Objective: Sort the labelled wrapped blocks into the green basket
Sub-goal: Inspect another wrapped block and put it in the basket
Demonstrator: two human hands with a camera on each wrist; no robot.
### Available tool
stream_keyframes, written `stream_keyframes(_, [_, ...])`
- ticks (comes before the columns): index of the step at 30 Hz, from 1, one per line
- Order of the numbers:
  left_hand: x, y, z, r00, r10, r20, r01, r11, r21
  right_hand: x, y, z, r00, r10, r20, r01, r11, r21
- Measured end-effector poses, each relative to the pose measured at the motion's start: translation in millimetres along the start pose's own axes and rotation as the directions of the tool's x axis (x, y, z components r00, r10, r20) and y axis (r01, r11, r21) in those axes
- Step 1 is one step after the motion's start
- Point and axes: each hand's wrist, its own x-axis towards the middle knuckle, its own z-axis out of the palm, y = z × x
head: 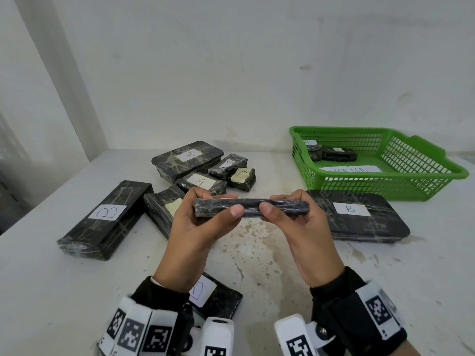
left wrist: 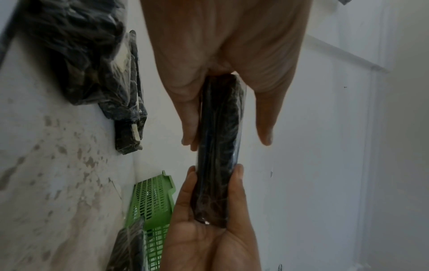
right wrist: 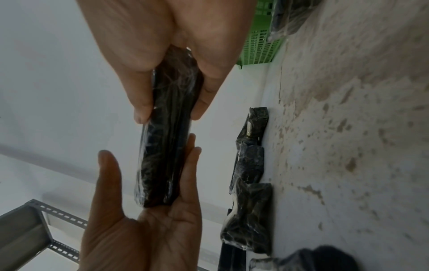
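I hold a long black wrapped block (head: pixel 252 208) level and edge-on above the table's middle; its label cannot be read. My right hand (head: pixel 280 202) pinches its right half between thumb and fingers. My left hand (head: pixel 226 204) cups the left end: the fingers (right wrist: pixel 190 152) lie straight along one face and the thumb (right wrist: pixel 106 159) stands off the block in both wrist views. The green basket (head: pixel 385 186) sits at the back right, behind my right hand. It contains two small wrapped blocks (head: pixel 334 154) and a paper sheet.
Large blocks marked B lie at the left (head: pixel 105 219) and just right of my right hand (head: pixel 359 217). Several more wrapped blocks (head: pixel 203 182) cluster behind my left hand. One block marked D (head: pixel 213 296) lies under my left wrist. A white wall closes the back.
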Motion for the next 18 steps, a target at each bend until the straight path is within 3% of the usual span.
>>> stream_keyframes(10, [1.8, -2.5, -2.6, 1.000, 0.013, 0.013, -0.014, 1.000, 0.023, 0.6, 2.5, -0.9, 1.000, 0.024, -0.012, -0.024, 0.999, -0.023])
stream_keyframes(18, [2.2, 2.0, 2.8, 1.000, -0.029, 0.002, 0.029, 0.993, -0.116, 0.5, -0.5, -5.3, 0.995, -0.090, 0.045, 0.088, 0.995, 0.043])
